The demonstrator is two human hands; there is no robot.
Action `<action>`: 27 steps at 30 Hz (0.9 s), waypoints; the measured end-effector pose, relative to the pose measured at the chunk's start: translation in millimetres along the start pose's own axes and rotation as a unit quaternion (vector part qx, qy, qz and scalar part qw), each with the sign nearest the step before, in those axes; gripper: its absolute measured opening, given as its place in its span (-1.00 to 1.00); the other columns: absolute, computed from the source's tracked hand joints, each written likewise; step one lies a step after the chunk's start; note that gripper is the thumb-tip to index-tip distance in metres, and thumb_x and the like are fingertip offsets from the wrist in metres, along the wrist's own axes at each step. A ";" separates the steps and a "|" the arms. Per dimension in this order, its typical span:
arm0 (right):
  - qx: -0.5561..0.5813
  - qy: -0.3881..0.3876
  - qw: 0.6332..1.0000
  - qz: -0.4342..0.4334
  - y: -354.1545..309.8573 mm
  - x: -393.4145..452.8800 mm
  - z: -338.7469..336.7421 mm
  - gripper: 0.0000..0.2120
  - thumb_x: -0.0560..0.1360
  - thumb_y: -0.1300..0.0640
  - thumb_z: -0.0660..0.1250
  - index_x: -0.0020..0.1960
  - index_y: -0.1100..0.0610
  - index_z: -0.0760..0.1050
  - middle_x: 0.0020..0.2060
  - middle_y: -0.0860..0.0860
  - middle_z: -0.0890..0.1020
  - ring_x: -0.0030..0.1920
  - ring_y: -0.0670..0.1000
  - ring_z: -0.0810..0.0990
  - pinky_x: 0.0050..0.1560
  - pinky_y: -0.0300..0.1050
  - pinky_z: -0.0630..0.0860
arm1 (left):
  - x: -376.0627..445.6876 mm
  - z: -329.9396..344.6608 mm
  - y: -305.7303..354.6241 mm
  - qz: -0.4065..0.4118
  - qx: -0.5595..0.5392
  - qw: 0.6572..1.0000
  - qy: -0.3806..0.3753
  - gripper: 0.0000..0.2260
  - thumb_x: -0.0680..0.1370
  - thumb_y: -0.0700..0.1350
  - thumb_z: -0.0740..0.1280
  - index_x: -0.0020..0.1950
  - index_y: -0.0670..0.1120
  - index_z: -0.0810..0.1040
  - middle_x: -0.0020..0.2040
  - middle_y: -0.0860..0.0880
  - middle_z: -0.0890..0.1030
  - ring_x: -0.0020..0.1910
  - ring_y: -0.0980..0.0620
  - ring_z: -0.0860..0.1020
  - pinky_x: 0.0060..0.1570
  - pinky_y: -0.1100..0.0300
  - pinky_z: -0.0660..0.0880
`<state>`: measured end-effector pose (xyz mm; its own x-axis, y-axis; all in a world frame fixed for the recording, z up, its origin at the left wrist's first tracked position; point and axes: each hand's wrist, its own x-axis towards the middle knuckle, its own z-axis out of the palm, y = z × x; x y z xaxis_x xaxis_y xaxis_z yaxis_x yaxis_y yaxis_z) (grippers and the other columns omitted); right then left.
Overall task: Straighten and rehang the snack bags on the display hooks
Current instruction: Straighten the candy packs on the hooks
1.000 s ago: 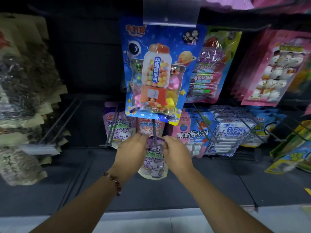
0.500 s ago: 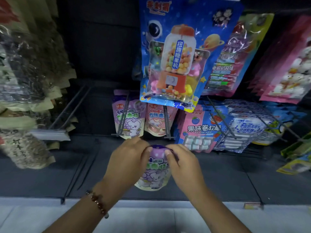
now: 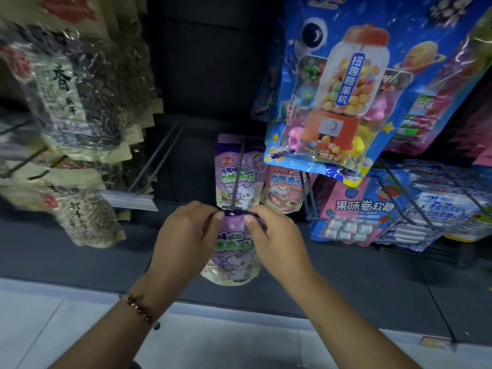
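Head view: both hands (image 3: 186, 241) on purple bag (image 3: 233, 251)

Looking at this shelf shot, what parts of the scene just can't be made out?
- Head view: whether the purple pouch is already threaded on the hook; the left hand and right hand pinch its top and cover the hole.
- Head view: the top of the blue candy-machine pack, cut off by the upper edge.
- Head view: the seed bags at left, too blurred to read.
- Head view: the pink pouch, top hidden by the blue pack.
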<state>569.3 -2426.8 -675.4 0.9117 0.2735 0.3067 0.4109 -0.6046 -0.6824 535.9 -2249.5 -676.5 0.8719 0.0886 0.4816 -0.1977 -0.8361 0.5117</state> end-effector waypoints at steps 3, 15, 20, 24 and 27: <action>0.010 0.008 1.000 0.019 2.3 10.2 8.4 -0.87 0.59 0.01 0.22 -0.10 -0.02 0.48 -0.22 -0.07 0.58 -0.18 -0.03 0.55 -0.16 -0.01 0.51 | 9.5 6.0 -8.6 -0.002 -0.002 1.000 -0.003 -0.68 0.57 0.06 0.14 -0.07 -0.08 0.61 -0.19 0.01 0.55 -0.21 -0.06 0.51 -0.22 0.06 0.47; -0.010 0.009 0.998 0.054 4.4 22.9 14.2 -0.85 0.58 0.08 0.24 -0.16 0.02 0.47 -0.22 -0.06 0.56 -0.17 -0.02 0.54 -0.14 -0.01 0.51 | 19.4 21.6 -16.5 0.014 0.010 1.000 0.002 -0.77 0.54 -0.10 0.21 0.06 -0.03 0.64 -0.21 0.03 0.56 -0.23 -0.06 0.46 -0.19 0.09 0.40; -0.067 0.003 0.997 0.048 17.5 40.8 14.5 -0.80 0.60 0.01 0.21 -0.14 0.06 0.48 -0.25 -0.01 0.59 -0.21 0.05 0.54 -0.16 0.04 0.52 | 36.4 34.7 -22.1 0.001 0.046 0.999 -0.026 -0.82 0.61 -0.13 0.21 0.04 -0.03 0.62 -0.14 0.03 0.63 -0.15 -0.09 0.50 -0.07 0.08 0.25; -0.120 0.024 0.992 0.031 18.5 55.7 20.5 -0.81 0.61 0.06 0.17 -0.04 0.15 0.49 -0.18 0.08 0.57 -0.15 0.14 0.53 -0.12 0.06 0.49 | 46.6 39.1 -21.1 -0.014 0.076 0.996 -0.041 -0.82 0.62 -0.13 0.21 0.08 -0.04 0.61 -0.08 -0.03 0.62 -0.09 -0.14 0.52 -0.06 0.06 0.28; -0.152 0.003 0.988 0.036 10.5 46.4 17.4 -0.75 0.58 0.12 0.23 0.22 0.16 0.49 0.10 0.10 0.55 0.12 0.16 0.51 0.10 0.07 0.46 | 35.5 30.6 -11.3 -0.049 0.101 0.990 -0.083 -0.62 0.54 -0.19 0.28 0.36 -0.07 0.49 0.18 -0.14 0.58 0.09 -0.23 0.52 0.06 -0.07 0.43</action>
<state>615.9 -2407.4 -679.8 0.9380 0.2178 0.2695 0.3259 -0.8191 -0.4722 582.8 -2253.5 -686.9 0.9475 0.0988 0.3042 -0.0290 -0.9206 0.3893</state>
